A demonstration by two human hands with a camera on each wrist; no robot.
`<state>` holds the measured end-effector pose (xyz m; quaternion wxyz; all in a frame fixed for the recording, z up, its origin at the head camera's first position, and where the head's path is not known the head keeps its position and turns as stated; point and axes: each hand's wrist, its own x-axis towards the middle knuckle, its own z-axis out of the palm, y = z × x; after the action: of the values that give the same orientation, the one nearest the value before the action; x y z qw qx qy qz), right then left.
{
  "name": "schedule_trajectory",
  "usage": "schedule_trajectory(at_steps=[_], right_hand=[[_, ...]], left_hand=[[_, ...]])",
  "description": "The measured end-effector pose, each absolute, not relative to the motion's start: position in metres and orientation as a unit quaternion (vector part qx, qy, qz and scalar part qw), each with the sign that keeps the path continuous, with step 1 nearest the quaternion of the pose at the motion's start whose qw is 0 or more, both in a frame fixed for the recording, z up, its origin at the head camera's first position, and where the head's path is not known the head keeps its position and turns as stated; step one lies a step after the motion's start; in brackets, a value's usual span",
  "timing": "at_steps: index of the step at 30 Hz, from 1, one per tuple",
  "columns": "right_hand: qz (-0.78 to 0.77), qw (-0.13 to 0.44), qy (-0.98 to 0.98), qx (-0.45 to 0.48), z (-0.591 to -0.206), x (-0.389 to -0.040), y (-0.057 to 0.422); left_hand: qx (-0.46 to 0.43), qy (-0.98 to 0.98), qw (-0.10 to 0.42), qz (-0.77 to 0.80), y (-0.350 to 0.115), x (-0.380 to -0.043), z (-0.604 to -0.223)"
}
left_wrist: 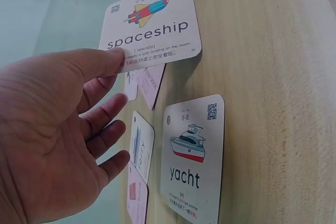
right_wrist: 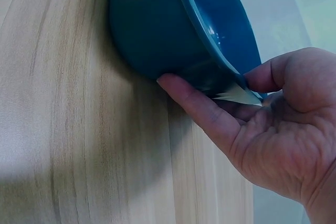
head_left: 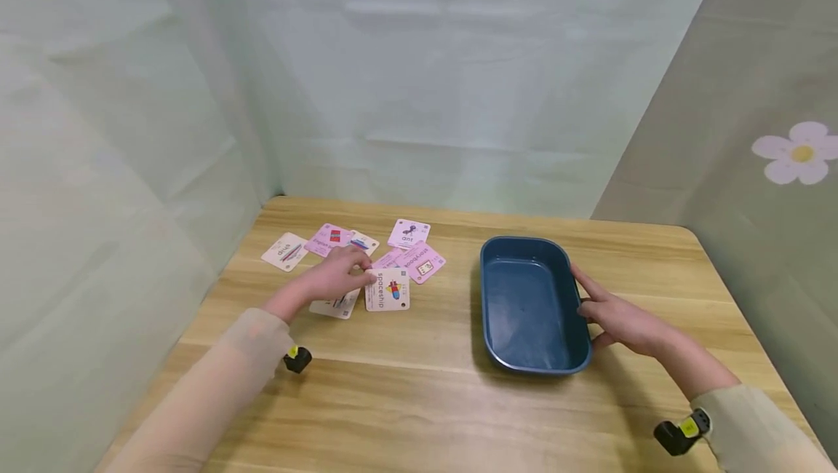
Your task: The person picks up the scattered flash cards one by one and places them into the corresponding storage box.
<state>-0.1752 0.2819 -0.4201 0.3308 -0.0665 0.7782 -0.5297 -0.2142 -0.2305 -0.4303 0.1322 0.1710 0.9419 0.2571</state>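
Note:
My left hand (head_left: 337, 273) pinches the white spaceship card (left_wrist: 152, 24) by its edge, the thumb on its printed face. Below that hand lies the yacht card (left_wrist: 191, 150), partly covered by it in the head view. Just beyond the spaceship card is a pink storybook card (head_left: 425, 263), overlapping another pink card. My right hand (head_left: 618, 320) holds the right side of a deep blue plastic bin (head_left: 527, 305), thumb over the rim and fingers against the outer wall. The bin stands on the right half of the table, its inner floor bare.
A ship card (head_left: 286, 251) lies at the far left of the wooden table (head_left: 406, 400). Near it, a pink English book card (head_left: 327, 239) overlaps a white boat card (head_left: 364, 242). An ant card (head_left: 409, 231) lies farther back. Pale cloth (head_left: 445, 94) hangs behind the table.

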Motion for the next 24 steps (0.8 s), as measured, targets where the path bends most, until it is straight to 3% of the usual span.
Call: schedule_trajectory(at_steps=[8, 24], right_hand=[[-0.530, 0.337, 0.776, -0.066, -0.419, -0.179, 0.279], [-0.527, 0.340, 0.776, -0.059, -0.415, -0.179, 0.276]], left_hand=[[0.156, 0.931, 0.152, 0.292, -0.235, -0.212, -0.424], [0.167, 0.921, 0.078, 0.344, -0.223, -0.214, -0.404]])
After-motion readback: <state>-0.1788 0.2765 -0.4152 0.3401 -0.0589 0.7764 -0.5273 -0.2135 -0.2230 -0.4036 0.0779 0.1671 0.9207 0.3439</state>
